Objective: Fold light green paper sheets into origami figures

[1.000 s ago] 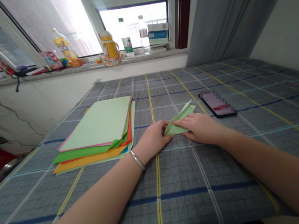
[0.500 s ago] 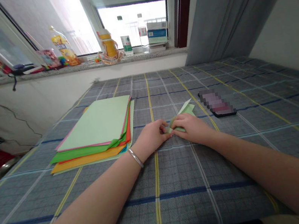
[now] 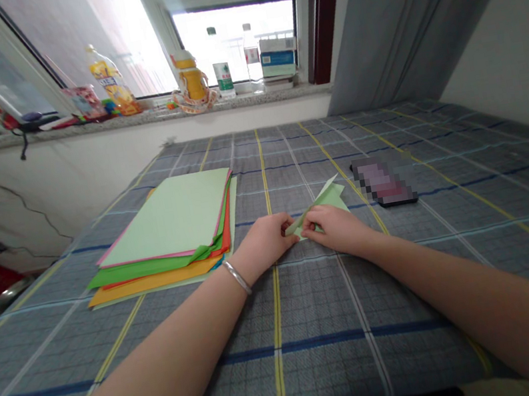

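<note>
- Right hand (image 3: 337,225) is sitting nearer the left hand (image 3: 267,238) than earlier.
- Left fingers (image 3: 282,219) are pinching green paper (image 3: 332,196).
- Right fingers (image 3: 309,219) are curling over it, their grip unclear.

The folded light-green paper (image 3: 332,197) lies slantwise on plaid cloth (image 3: 317,304).

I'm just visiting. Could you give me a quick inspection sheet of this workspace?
Surface: gray plaid cloth with yellow, white and blue lines.
Work items: light-green folded paper; stack of colored paper to its left.
Clutter: phone right of the folded paper; bottles and a box on the windowsill.
Grips: left grip and right grip, bare hands, both holding the folded paper.
Cables: thin dark cord at far left, beyond the cloth's edge.
Surroundings: window behind the windowsill; gray curtain at right.
</note>
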`<state>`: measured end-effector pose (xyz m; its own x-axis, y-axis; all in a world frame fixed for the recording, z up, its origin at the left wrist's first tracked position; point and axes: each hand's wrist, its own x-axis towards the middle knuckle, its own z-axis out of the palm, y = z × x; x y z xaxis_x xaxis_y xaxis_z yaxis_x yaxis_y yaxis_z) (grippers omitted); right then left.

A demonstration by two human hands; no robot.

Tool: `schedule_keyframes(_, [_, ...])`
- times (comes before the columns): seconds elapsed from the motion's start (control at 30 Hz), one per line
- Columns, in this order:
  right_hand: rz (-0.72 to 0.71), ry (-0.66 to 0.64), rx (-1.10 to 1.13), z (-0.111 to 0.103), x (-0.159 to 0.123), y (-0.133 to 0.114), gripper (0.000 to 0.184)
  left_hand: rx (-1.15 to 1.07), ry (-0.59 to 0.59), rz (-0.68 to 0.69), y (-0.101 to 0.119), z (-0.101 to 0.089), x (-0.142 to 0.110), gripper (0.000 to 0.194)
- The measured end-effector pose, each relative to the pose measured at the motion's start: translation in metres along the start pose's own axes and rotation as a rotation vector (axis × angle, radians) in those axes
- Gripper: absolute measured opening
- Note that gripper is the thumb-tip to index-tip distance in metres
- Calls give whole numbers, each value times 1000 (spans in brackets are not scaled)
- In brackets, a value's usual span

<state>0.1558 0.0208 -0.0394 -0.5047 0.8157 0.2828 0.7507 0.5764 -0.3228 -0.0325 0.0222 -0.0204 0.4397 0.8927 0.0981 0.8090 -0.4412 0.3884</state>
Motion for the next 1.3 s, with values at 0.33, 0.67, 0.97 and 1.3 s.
schedule_keyframes(0.33, [21, 23, -42, 2, 1, -3, 6, 38, 6, 25, -1, 1, 1, 17])
schedule_keyframes(0.67, [20, 31, 2, 1, 0, -2, 3, 102, -4, 12, 3, -2, -2, 17])
schedule_keyframes(0.97, [-199, -12, -27, -3, -3, 1, 20, 109, -18, 62, -8, -3, -5, 29])
schedule_keyframes(1.3, [-259, 5, -121, -6, -7, -2, 21, 223, 60, 387, -15, -20, -10, 42])
